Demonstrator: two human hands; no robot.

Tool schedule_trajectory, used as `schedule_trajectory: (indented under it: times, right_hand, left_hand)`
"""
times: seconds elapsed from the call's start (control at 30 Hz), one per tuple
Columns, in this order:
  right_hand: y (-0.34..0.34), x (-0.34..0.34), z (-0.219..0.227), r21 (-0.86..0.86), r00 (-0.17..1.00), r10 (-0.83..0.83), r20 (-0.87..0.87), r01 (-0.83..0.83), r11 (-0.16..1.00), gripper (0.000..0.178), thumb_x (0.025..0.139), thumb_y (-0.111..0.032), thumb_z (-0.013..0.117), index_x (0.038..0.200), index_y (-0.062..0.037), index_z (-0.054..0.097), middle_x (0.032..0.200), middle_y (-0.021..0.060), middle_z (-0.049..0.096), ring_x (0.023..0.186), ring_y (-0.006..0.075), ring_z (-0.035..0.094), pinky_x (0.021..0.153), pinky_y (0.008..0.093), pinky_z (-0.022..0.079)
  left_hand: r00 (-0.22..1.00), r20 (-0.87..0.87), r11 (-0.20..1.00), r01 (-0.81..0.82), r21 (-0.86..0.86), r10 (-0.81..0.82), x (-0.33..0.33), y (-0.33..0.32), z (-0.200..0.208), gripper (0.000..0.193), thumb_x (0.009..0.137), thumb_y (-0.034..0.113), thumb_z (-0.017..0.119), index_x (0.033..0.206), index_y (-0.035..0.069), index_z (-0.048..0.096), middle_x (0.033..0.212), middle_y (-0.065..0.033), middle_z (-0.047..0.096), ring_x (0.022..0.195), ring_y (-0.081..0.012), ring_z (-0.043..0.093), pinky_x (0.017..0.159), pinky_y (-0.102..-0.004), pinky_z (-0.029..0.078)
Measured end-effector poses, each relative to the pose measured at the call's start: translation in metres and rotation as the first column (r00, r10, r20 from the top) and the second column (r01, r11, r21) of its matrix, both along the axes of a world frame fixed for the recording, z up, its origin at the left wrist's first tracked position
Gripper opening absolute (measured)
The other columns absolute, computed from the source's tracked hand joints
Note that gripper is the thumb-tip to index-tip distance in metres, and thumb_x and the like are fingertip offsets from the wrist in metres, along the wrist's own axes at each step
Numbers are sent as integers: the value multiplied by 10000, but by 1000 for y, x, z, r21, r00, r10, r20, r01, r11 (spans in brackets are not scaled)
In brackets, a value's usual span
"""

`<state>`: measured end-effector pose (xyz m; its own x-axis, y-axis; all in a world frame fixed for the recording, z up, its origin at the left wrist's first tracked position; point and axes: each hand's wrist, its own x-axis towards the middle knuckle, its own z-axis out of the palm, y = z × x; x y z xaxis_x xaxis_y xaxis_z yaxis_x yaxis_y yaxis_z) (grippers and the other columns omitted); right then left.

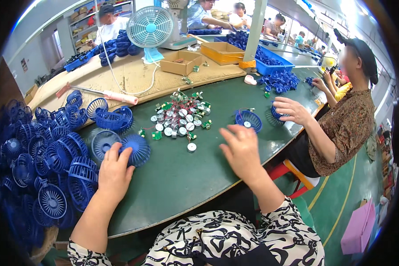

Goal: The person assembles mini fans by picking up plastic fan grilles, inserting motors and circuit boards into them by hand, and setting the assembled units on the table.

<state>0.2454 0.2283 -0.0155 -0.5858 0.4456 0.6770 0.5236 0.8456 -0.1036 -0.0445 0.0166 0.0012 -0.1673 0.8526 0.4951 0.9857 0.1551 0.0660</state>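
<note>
My left hand [113, 173] is at the left of the green table, its index finger and thumb on the near-left edge of a round blue fan cage [138, 150]. Beside it, behind my fingertips, lies another blue ring-shaped cage [103, 141]; both look slightly blurred. My right hand [241, 153] hovers over the table with fingers spread, holding nothing. Just beyond its fingertips sits a blue fan cage with a motor inside [249, 120]. Between my hands is a heap of small silver motors with red wires and green circuit boards [181, 116]. One motor [191, 147] lies apart, nearer me.
Blue cages [53, 155] pile high on the left. Beyond are a pink-handled tool [119, 97], a cardboard box [181, 62] and a desk fan [150, 27]. At right, a seated co-worker's hand [292, 111] is by another blue cage [277, 116]. Blue parts [279, 82] heap near a post.
</note>
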Motion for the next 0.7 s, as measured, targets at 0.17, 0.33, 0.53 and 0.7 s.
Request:
schedule_trajectory:
  times: [0.17,0.33,0.53,0.7]
  right_hand:
    - [-22,-45,4,-172,928,344,142,-320,932,519,819,-199,763,1298,-113,582,1328,191,542,1221,366,536,999,465,456]
    - [-23,-46,-7,-181,913,330,241,-292,939,404,830,-210,747,1204,-108,634,1215,119,601,1131,308,576,924,433,485]
    - [-26,-35,-6,-164,971,229,70,-215,963,298,817,-217,758,1074,-99,664,983,66,613,941,276,608,794,416,488]
    - [-30,-27,-7,-273,995,41,93,-14,962,259,807,-247,772,956,-89,631,911,76,604,895,274,621,744,414,463]
  left_hand:
    - [962,-19,962,272,-30,-272,29,-2,10,653,633,141,846,1234,85,598,1253,-178,531,1142,-384,543,948,-482,442]
    - [959,192,966,232,-114,-208,24,-5,3,756,684,128,834,1371,100,521,1411,-213,467,1269,-416,498,1037,-521,407]
    - [993,0,993,119,25,-120,12,-3,3,619,710,39,761,1297,55,566,1194,-141,622,1092,-330,590,944,-445,468]
    - [995,-7,984,97,149,-97,5,-5,2,469,727,22,750,1179,29,624,1041,-134,669,965,-318,622,855,-421,502]
